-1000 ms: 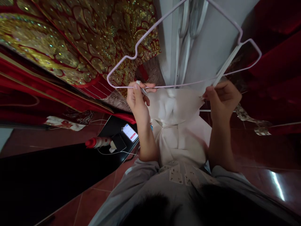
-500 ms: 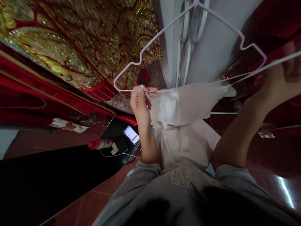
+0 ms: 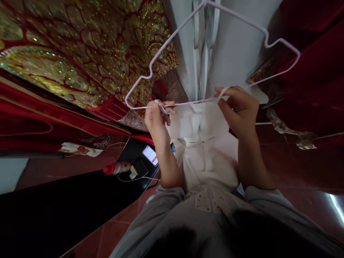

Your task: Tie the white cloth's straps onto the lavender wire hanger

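Observation:
A pale pink wire hanger (image 3: 192, 103) is held up before me, its bottom bar running across between my hands. My left hand (image 3: 157, 120) pinches that bar near its left end, with a narrow white strap (image 3: 162, 108) looped by the fingers. My right hand (image 3: 240, 111) is closed on another white strap (image 3: 224, 92), which stands up by the bar. From the bar and straps a cream-white garment (image 3: 199, 120) hangs down in front of my lap. Its lower part merges with pale cloth, so its end cannot be made out.
Red clothing with gold sequins (image 3: 107, 46) hangs at the left, and dark red cloth (image 3: 319, 79) at the right. A white cabinet (image 3: 233, 50) with long handles stands ahead. On a black bench (image 3: 80, 204) lie a phone (image 3: 149, 155), a red-capped bottle (image 3: 115, 168) and a cable.
My right hand has come in from the far right to the hanger's bar; the white strap it had stretched out is now a short loop. The hanger has shifted slightly left.

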{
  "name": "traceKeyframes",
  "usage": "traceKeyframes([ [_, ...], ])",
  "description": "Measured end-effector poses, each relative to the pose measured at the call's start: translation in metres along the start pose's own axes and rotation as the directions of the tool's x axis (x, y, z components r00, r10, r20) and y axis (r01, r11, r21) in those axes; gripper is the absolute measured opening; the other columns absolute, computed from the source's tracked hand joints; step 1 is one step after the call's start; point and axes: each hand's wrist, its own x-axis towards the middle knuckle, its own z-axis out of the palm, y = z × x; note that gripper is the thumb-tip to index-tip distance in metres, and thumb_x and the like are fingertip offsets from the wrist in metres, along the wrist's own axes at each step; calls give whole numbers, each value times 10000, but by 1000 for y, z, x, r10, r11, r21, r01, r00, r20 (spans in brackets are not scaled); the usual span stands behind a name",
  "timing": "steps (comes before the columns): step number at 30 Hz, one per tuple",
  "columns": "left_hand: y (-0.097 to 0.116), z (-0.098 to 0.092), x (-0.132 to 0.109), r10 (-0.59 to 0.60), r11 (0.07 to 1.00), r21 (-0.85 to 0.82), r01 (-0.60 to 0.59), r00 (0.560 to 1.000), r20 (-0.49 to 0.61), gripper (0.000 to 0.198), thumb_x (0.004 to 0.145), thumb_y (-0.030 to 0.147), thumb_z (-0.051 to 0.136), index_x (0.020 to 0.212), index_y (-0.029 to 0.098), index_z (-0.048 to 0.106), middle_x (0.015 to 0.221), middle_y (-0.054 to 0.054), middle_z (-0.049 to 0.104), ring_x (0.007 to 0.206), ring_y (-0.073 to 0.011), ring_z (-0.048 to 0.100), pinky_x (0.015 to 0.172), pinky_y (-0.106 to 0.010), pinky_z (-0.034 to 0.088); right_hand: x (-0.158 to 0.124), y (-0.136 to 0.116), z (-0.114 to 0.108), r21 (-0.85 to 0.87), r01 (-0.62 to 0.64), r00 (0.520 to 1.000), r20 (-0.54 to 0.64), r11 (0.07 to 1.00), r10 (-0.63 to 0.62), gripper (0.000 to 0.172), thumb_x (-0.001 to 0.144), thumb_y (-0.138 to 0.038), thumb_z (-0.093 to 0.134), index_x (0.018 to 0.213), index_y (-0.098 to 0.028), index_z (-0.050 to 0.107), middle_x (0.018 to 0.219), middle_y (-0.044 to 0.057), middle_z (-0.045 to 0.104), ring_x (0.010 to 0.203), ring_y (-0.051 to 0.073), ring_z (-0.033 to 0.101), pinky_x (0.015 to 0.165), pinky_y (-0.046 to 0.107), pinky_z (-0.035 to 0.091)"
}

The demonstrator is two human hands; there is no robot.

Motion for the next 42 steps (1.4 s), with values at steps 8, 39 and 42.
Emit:
traceKeyframes([
  [8,-14,-32,12,212,977,71,-202,960,-184,211,980,382,548,1034,242,696,1094,-66,805,997,-216,772,484,-250,363,-6,10,-2,91,-37,995,-91,995,46,256,970,-399,679,1201,-396,789,863,-25,730,746,138,659,683,329,574],
  [39,54,-30,52,262,910,219,-353,897,356,121,933,259,845,1026,190,808,926,-10,702,835,-139,608,832,-265,517,-6,25,-2,66,-93,987,-129,994,101,329,911,-466,756,1231,-392,771,907,-3,739,685,129,672,531,282,518],
  [42,35,-32,49,308,934,131,-332,935,175,146,962,260,820,1098,242,769,945,10,710,908,-156,673,824,-275,531,-7,23,-1,79,-90,985,-137,993,100,331,913,-459,751,1238,-397,769,911,-6,736,653,114,646,513,272,501],
])
